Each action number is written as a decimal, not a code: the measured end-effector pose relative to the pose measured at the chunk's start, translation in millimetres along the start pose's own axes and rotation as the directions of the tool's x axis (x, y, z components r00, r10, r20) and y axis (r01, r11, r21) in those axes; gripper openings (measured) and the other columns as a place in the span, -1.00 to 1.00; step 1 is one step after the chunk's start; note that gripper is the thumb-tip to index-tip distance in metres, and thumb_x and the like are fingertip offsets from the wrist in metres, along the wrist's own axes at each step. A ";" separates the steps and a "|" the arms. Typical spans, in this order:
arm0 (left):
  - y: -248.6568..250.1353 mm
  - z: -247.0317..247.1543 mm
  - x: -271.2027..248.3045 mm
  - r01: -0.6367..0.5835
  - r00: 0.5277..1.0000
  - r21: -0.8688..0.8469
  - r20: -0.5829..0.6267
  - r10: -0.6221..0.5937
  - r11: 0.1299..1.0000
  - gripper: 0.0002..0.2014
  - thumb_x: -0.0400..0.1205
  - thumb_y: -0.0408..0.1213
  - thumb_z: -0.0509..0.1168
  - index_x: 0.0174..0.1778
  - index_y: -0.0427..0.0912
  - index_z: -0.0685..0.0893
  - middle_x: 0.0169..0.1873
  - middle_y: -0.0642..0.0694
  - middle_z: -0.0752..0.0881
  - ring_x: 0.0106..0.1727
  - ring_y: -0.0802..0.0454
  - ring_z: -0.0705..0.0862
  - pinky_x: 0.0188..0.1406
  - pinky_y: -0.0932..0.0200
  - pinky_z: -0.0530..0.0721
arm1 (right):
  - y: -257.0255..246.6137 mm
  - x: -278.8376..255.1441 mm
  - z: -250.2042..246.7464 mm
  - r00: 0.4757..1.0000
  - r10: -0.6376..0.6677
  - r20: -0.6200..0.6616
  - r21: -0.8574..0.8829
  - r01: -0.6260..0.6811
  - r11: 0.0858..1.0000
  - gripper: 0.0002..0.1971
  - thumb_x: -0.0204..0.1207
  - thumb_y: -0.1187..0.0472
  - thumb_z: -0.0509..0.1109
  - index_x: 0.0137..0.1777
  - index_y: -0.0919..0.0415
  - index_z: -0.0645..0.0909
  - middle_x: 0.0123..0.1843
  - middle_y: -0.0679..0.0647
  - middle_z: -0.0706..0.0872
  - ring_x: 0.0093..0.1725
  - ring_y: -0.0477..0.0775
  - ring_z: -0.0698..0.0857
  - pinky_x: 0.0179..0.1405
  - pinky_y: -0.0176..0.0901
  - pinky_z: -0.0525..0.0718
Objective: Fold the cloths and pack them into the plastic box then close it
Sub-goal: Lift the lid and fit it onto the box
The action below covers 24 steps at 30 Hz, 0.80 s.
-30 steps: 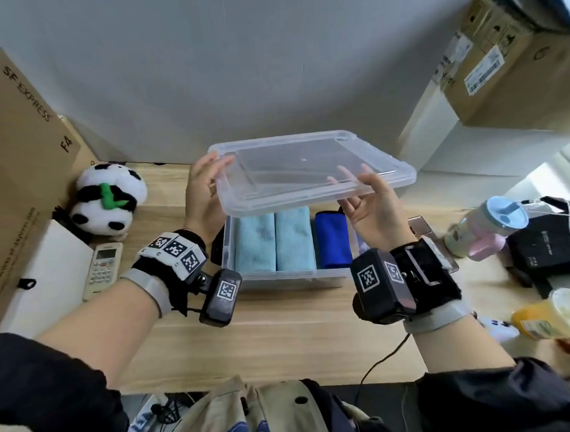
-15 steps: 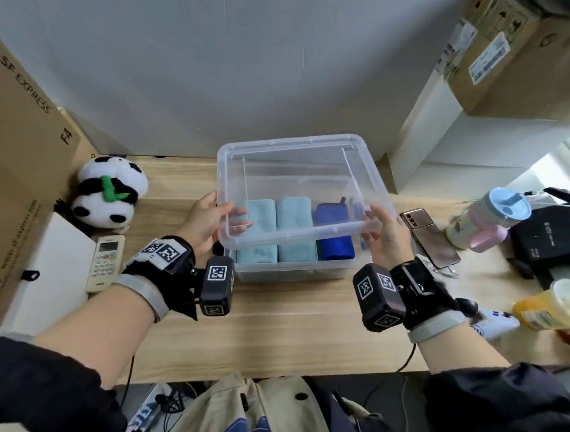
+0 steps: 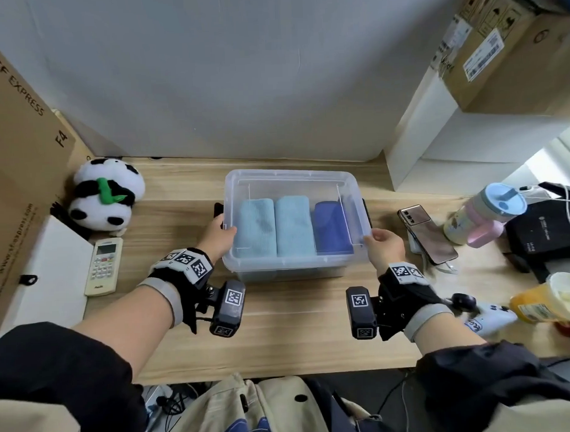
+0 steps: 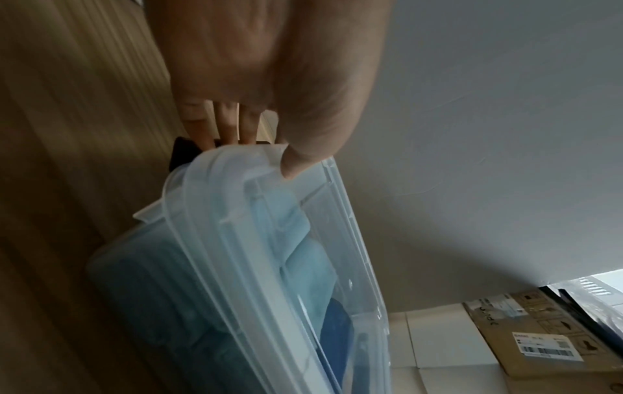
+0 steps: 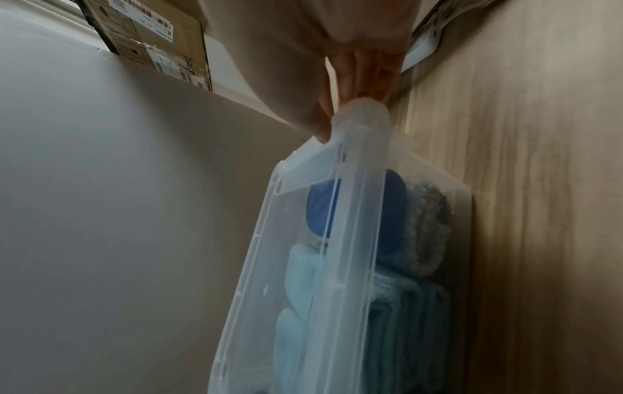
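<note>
The clear plastic box (image 3: 289, 274) stands mid-table with its clear lid (image 3: 292, 183) lying level on top. Through the lid I see two light blue folded cloths (image 3: 274, 226) and a dark blue cloth (image 3: 331, 227) side by side. My left hand (image 3: 221, 234) pinches the lid's left edge, thumb on top (image 4: 296, 162). My right hand (image 3: 380, 244) pinches the lid's near right corner (image 5: 360, 114), thumb above and fingers under the rim. Black latches show at both ends of the box.
A panda plush (image 3: 105, 196) and a remote control (image 3: 104, 265) lie to the left beside a cardboard box (image 3: 19, 154). To the right are a phone (image 3: 426, 233), a pastel bottle (image 3: 484, 215), a black device (image 3: 549, 232) and a yellow drink cup (image 3: 551, 300).
The lid came down from its tilted, raised position above the box and now sits flat on the box rim. Both hands lowered with it, still holding its edges.
</note>
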<state>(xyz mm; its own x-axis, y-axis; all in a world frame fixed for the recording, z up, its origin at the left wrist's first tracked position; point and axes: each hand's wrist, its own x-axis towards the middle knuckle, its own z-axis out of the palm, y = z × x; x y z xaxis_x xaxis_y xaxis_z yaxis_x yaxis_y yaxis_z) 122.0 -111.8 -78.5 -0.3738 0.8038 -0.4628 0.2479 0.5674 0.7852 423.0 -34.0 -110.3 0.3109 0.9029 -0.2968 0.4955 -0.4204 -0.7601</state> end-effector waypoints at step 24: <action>-4.9 -71.8 49.3 0.159 0.987 0.165 -0.008 -0.160 0.973 -0.97 0.61 -0.38 0.23 -0.07 -0.22 0.54 -0.23 -0.16 0.51 -0.18 -0.07 0.50 -0.27 0.18 0.41 | -68.2 25.1 30.0 0.951 -0.033 0.309 -0.293 0.128 0.947 -0.91 0.46 0.28 0.37 -0.07 0.20 0.68 -0.18 0.08 0.65 -0.10 0.06 0.59 -0.15 -0.24 0.47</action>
<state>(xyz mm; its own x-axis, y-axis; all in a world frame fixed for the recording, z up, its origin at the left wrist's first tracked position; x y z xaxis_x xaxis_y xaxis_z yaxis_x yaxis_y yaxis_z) 38.2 -87.7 -75.7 -0.4155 0.7015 -0.5790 0.3297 0.7094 0.6229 372.7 20.0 -83.2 0.0286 0.8999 -0.4352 0.7471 -0.3085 -0.5888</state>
